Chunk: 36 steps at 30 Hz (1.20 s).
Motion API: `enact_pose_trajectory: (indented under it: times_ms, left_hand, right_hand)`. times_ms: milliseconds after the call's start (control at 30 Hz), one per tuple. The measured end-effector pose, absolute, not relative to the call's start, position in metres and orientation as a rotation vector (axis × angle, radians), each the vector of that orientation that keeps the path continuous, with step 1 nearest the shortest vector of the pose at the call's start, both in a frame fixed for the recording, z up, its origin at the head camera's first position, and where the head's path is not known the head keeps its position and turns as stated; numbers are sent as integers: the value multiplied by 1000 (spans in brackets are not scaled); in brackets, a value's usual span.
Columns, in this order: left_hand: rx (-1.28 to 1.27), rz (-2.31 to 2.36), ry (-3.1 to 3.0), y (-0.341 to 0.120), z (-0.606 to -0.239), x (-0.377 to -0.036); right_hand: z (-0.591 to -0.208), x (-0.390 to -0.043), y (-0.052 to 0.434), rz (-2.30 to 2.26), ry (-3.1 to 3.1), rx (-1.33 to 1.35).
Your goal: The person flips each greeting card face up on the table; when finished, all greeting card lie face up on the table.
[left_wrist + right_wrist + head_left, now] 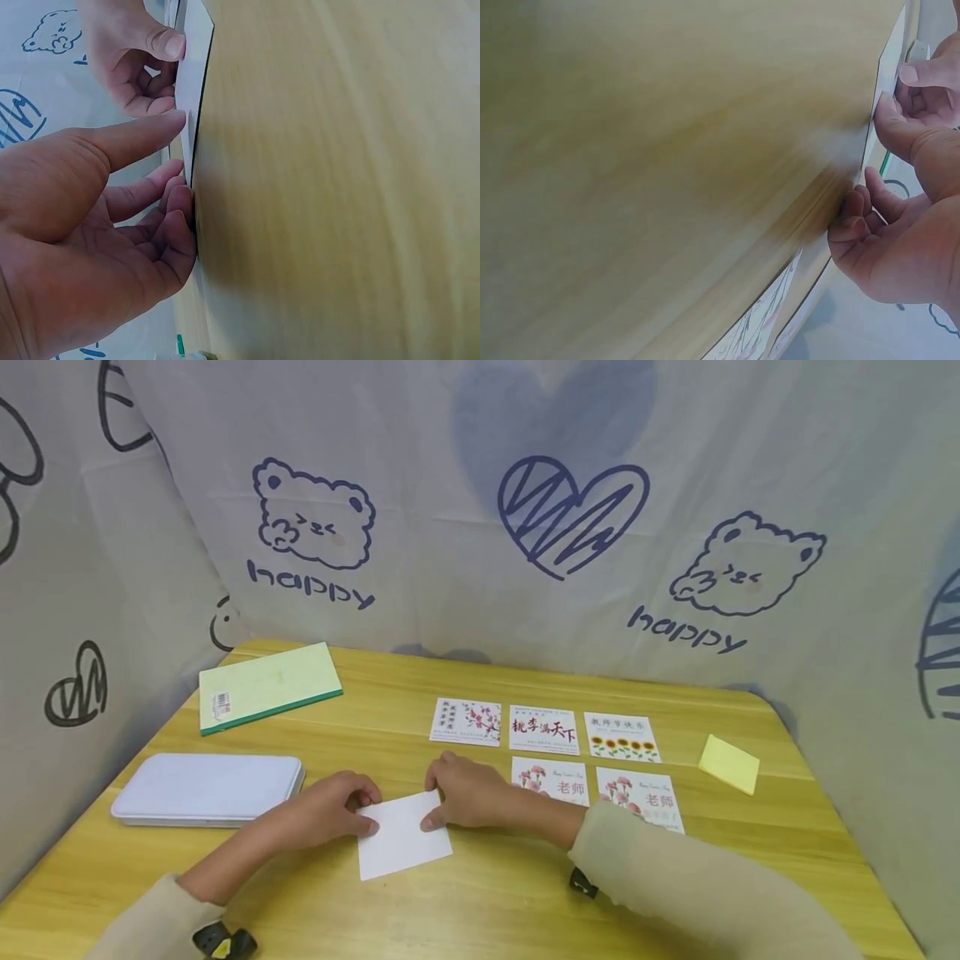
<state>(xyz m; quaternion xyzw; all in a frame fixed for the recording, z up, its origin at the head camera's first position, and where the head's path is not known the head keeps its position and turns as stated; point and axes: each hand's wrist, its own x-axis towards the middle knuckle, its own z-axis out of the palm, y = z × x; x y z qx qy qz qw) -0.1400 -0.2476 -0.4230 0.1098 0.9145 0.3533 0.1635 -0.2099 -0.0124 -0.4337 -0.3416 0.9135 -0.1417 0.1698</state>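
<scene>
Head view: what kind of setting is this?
Probably a makeshift recording or craft desk: a wooden table walled in by white cloth printed with bears and hearts. Greeting cards lie in rows, beside a green notebook; both hands hold a white card.

A wooden table [750, 860] stands against a bear-printed cloth backdrop [480, 527].

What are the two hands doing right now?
Left hand: pinches the left edge of the white card.
Right hand: pinches the card's top right edge.
</scene>
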Motion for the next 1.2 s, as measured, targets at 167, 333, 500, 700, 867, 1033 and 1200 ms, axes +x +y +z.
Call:
enact_pose_trajectory:
  times_ms: [167, 333, 500, 700, 867, 1033, 1200]
  left_hand:
    - [303, 972, 2637, -244, -425, -143]
    - [314, 954, 2641, -243, -427, -146]
    - [343, 966, 2625, -241, -426, -146]
    - [379, 1005, 2608, -238, -424, -144]
    - [376, 1141, 2553, -234, -423, -148]
    - [371, 1318, 2475, -228, -415, -154]
    - [383, 1386, 2490, -218, -402, -162]
  right_hand:
    - [-436, -208, -12, -404, 2620, -965]
    - [-436, -203, -12, -416, 2636, -979]
    - [-431, -200, -7, -464, 2624, -1003]
    - [-425, -203, 4, -705, 2532, -969]
    - [-422, -210, 20, -1025, 2337, -875]
    - [-415, -216, 41, -1294, 2244, -791]
    - [-402, -220, 61, -1427, 2260, -734]
